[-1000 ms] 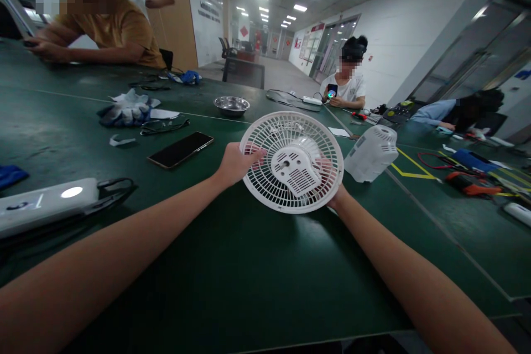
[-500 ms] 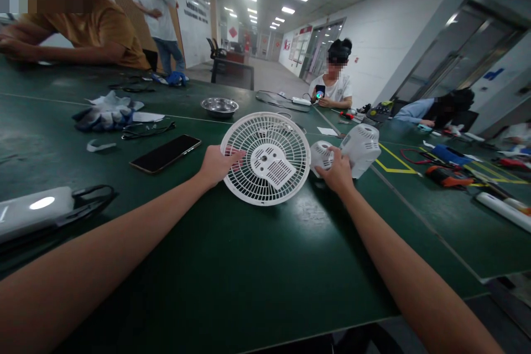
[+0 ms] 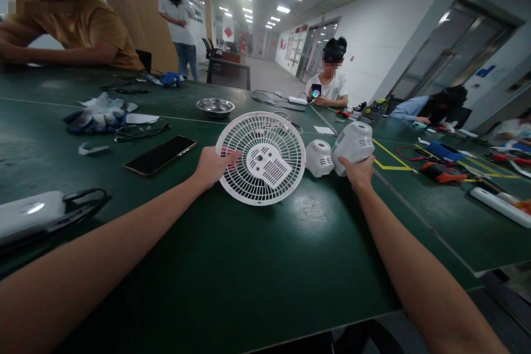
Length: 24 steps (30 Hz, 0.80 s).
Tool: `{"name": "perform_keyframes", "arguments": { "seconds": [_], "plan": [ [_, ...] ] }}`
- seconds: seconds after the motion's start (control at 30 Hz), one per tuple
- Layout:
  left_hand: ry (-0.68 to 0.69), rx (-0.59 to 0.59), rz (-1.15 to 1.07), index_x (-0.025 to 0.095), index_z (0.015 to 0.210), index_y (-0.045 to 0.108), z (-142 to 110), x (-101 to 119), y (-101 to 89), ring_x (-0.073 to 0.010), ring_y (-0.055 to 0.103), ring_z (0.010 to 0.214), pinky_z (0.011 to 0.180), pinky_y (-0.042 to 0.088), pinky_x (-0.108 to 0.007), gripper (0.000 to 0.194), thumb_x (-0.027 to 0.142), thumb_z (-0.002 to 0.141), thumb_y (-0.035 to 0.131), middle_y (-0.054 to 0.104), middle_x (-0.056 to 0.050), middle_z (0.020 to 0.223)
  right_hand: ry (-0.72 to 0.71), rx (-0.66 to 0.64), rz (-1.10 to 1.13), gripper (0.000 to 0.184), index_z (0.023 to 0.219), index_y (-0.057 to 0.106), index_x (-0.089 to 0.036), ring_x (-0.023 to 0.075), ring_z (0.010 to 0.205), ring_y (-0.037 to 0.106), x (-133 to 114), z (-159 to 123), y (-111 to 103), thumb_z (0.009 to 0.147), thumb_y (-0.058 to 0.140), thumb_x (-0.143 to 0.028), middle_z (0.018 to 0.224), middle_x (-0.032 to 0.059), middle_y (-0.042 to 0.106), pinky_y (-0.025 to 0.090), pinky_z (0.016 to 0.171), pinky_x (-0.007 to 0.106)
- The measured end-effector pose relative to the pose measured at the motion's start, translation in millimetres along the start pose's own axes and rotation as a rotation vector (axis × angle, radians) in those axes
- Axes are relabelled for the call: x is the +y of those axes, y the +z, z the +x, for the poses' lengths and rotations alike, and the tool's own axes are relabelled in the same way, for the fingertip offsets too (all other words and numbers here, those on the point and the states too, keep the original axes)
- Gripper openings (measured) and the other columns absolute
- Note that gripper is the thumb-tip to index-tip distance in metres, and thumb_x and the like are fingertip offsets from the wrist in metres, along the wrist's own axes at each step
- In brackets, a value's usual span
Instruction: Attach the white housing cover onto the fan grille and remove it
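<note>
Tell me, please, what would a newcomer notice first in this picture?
The round white fan grille near the middle stands out first, its rim held by the left grip. To its right, the right grip grasps a larger white housing beside a smaller housing. A dark phone lies on the green table, left of the grille.

Your L arm (image 3: 108, 240) is bare & comes up from lower L, your R arm (image 3: 415, 257) likewise from lower R; both reach fwd, hands well apart at approx same ht. Your L hand (image 3: 210, 166) is closed in a pinch, thumb (image 3: 232, 158) stretched out to the R, fingers behind & partly hidden. Your R hand (image 3: 357, 172) is curled in a grip, thumb angled up & L, fingers mostly out of sight
</note>
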<state>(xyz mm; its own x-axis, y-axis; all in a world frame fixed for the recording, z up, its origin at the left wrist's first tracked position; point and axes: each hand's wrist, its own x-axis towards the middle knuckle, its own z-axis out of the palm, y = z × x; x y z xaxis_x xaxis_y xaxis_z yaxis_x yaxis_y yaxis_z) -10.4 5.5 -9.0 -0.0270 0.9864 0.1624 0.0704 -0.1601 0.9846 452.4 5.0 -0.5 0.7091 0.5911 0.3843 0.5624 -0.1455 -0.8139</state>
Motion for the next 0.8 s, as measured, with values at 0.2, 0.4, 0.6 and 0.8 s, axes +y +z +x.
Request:
{"name": "perform_keyframes", "arguments": {
  "seconds": [0.2,0.4,0.6,0.8],
  "plan": [
    [-0.003,-0.004,-0.031,0.017,0.094,0.078,0,0,1.4,-0.0244,0.077,0.076,0.072,0.066,-0.041,0.019,0.029,0.081,0.086,0.080,-0.009,0.089,-0.113,0.226,0.092,0.079,0.120,0.049,-0.021,0.0377,0.114,0.069,-25,-3,-3,0.057,0.090,-0.046,0.122,0.0164,0.071,0.053,0.102,0.053],
    [0.001,-0.006,-0.033,0.016,0.092,0.078,-2,4,2.7,-0.0240,0.076,0.075,0.068,0.065,-0.039,0.018,0.028,0.081,0.086,0.080,-0.008,0.086,-0.312,0.219,0.181,0.073,0.122,0.047,-0.021,0.0336,0.110,0.071,-65,-25,-1,0.067,0.084,-0.049,0.124,0.0174,0.071,0.056,0.096,0.048],
    [-0.007,0.001,-0.043,0.016,0.093,0.078,-6,10,4.1,-0.0234,0.077,0.075,0.068,0.064,-0.037,0.016,0.025,0.081,0.084,0.080,-0.008,0.086,-0.239,-0.071,-0.032,0.074,0.119,0.056,-0.019,0.0407,0.110,0.070,-66,-46,14,0.065,0.083,-0.060,0.120,0.0204,0.073,0.052,0.098,0.055],
    [0.008,-0.006,-0.018,0.015,0.090,0.078,-8,12,4.2,-0.0239,0.077,0.076,0.070,0.064,-0.037,0.014,0.025,0.081,0.083,0.080,-0.008,0.086,-0.248,0.075,0.010,0.077,0.121,0.057,-0.019,0.0375,0.105,0.071,-49,-25,4,0.062,0.084,-0.060,0.117,0.0184,0.074,0.054,0.095,0.052]
  ]
}}
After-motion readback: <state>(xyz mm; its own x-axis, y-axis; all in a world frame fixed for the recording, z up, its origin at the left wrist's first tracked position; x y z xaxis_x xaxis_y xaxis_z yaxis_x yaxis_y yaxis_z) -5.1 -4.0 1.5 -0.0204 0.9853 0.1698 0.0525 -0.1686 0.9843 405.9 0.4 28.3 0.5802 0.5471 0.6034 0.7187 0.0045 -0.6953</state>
